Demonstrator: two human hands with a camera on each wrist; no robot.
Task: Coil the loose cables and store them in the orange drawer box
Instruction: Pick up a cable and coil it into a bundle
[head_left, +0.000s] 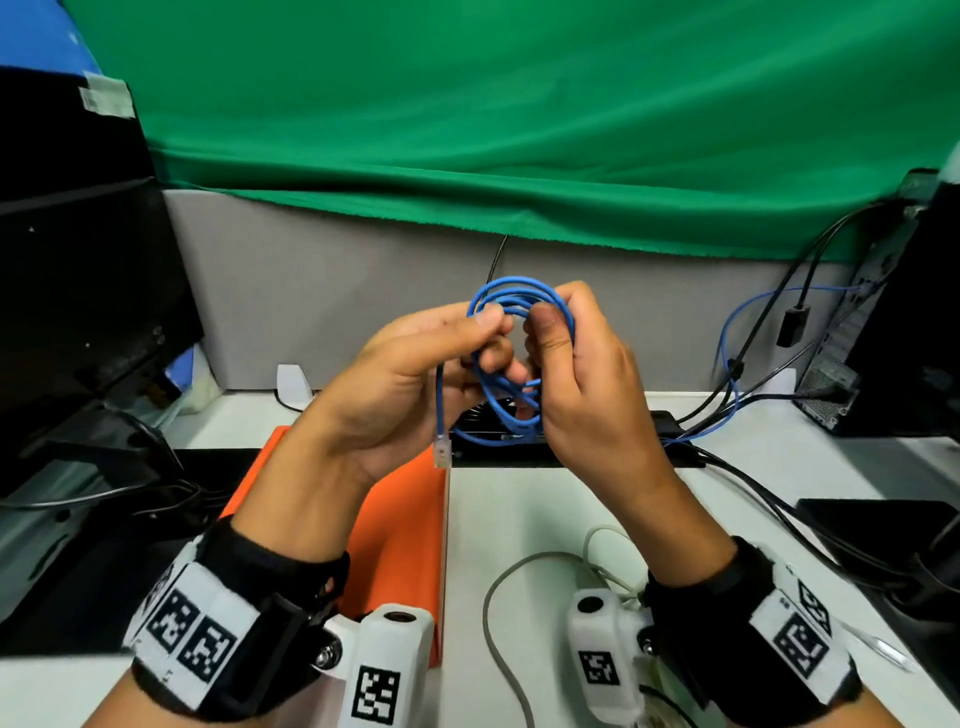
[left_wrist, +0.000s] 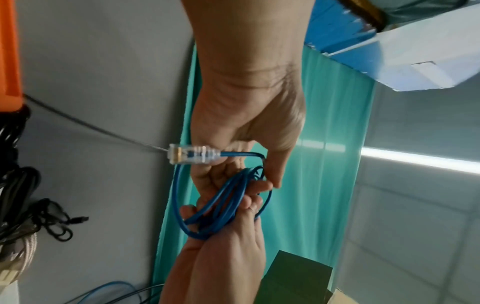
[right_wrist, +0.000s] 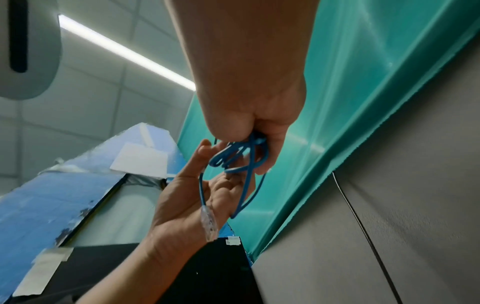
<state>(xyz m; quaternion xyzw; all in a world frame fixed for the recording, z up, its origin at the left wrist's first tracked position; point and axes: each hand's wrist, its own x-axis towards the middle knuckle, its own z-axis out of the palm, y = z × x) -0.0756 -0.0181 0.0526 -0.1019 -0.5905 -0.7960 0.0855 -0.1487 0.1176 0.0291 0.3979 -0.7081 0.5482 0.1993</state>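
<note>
Both hands' fingers (head_left: 488, 319) curl around the coiled blue cable (head_left: 511, 364), held above the desk (head_left: 519, 509).

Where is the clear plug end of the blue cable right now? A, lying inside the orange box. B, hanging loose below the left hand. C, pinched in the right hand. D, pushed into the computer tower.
B: the clear plug dangles free under the left hand.

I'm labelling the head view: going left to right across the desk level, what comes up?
Black monitor → orange drawer box → left hand → coiled blue network cable → right hand → black computer tower.
</note>
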